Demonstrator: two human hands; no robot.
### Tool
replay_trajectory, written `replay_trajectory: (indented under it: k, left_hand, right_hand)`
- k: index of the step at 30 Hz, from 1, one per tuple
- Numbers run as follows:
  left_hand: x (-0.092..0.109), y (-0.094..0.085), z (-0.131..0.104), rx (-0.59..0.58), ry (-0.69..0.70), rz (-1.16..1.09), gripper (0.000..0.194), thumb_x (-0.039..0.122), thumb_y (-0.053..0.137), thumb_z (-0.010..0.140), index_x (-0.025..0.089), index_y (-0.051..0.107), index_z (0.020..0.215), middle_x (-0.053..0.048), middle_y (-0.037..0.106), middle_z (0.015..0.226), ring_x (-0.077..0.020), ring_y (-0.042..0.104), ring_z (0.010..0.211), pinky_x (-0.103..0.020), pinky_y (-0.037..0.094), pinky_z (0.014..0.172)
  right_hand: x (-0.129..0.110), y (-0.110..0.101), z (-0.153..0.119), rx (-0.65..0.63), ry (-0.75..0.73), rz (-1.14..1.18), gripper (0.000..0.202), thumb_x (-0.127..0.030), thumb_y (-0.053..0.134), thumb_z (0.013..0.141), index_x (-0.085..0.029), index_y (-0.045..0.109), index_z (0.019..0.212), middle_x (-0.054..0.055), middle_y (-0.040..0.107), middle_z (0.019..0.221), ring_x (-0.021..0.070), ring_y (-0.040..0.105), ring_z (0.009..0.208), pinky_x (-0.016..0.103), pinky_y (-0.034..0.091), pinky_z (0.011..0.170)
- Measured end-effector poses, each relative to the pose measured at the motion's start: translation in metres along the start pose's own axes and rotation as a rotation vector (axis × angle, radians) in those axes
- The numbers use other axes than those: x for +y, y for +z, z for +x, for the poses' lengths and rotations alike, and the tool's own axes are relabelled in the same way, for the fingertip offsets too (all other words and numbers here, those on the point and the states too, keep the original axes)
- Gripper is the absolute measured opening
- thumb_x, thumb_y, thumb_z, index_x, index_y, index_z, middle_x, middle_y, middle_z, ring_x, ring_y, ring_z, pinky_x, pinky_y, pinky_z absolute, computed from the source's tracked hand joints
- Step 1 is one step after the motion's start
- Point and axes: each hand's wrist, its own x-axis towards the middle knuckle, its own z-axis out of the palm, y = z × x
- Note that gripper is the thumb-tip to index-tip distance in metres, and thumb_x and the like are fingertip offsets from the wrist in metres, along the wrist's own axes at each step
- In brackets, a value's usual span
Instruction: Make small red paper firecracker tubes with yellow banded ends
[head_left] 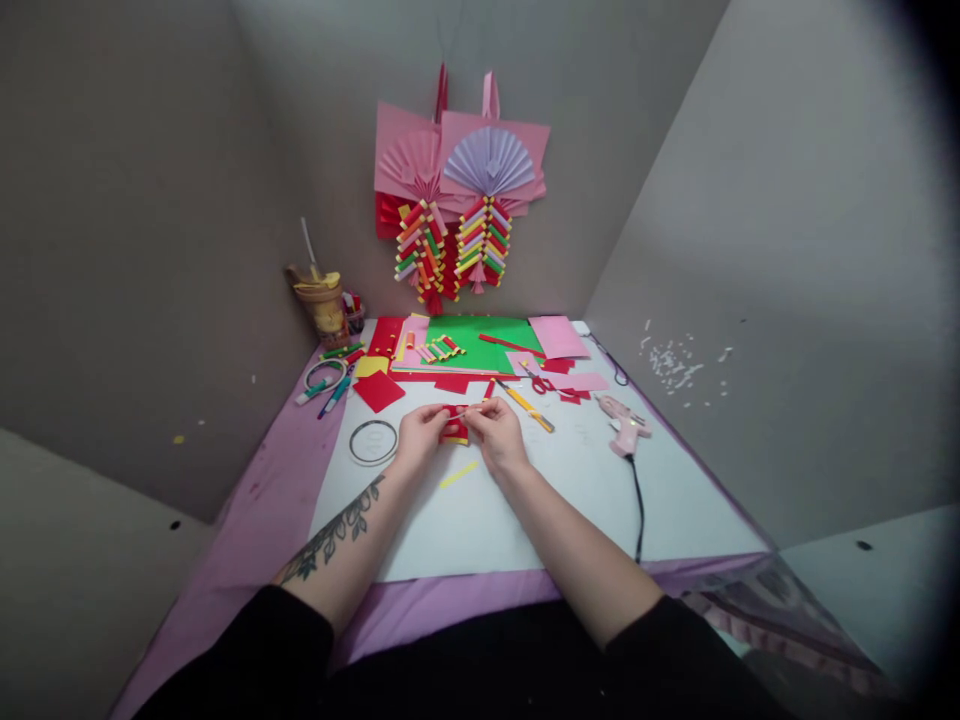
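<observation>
My left hand (426,430) and my right hand (493,432) meet over the middle of the white work surface, both with fingers closed in a pinch. Between them runs a thin pale strip (456,415), one end at each set of fingertips. Just under it is a small red paper piece (455,436) with a yellow lower edge, partly covered by my fingers. Whether the fingers grip this paper too is hard to make out. A narrow yellow paper strip (459,475) lies in front of the hands. Left of my left hand rests a roll of tape (373,442).
Behind the hands lie a yellow box cutter (531,411), red scissors (540,384), green paper (487,345) and several small paper rolls (441,349). At the right is a pink glue gun (624,424) with a black cord. Paper fan decorations (489,160) hang on the wall.
</observation>
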Motion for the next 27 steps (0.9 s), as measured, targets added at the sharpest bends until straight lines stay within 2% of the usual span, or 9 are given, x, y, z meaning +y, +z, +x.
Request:
replay_trajectory:
  k: [4, 9, 21, 27]
  left_hand:
    - [-0.001, 0.002, -0.003, -0.053, 0.008, -0.020, 0.026, 0.029, 0.070, 0.064, 0.012, 0.065, 0.083, -0.007, 0.071, 0.075, -0.0176, 0.066, 0.064, -0.033, 0.055, 0.064]
    - [0.000, 0.006, -0.007, -0.071, -0.001, 0.014, 0.025, 0.029, 0.068, 0.066, 0.011, 0.067, 0.083, -0.007, 0.071, 0.073, -0.0155, 0.066, 0.064, -0.029, 0.055, 0.065]
    - [-0.004, 0.010, -0.009, -0.030, -0.050, -0.002, 0.027, 0.030, 0.072, 0.065, 0.012, 0.063, 0.083, -0.007, 0.070, 0.076, -0.0137, 0.066, 0.064, -0.025, 0.053, 0.061]
    - [-0.003, 0.013, -0.011, -0.024, -0.055, -0.030, 0.026, 0.027, 0.072, 0.064, 0.011, 0.062, 0.082, -0.006, 0.069, 0.073, -0.0128, 0.065, 0.061, -0.026, 0.053, 0.063]
  right_hand:
    - [0.002, -0.002, 0.006, 0.078, 0.030, 0.072, 0.034, -0.016, 0.073, 0.050, -0.020, 0.045, 0.067, -0.004, 0.061, 0.062, 0.0130, 0.062, 0.061, 0.026, 0.050, 0.059]
    - [0.009, -0.002, 0.009, 0.189, 0.034, 0.083, 0.037, -0.016, 0.072, 0.048, -0.020, 0.043, 0.070, -0.006, 0.059, 0.065, 0.0145, 0.064, 0.064, 0.026, 0.051, 0.058]
    - [0.021, 0.001, 0.014, 0.283, -0.087, -0.013, 0.032, -0.019, 0.066, 0.051, -0.022, 0.040, 0.070, -0.006, 0.056, 0.062, 0.0182, 0.065, 0.066, 0.027, 0.049, 0.055]
    - [0.025, 0.000, 0.016, 0.313, -0.085, -0.026, 0.030, -0.019, 0.064, 0.052, -0.022, 0.040, 0.069, -0.005, 0.058, 0.063, 0.0185, 0.066, 0.067, 0.027, 0.048, 0.054]
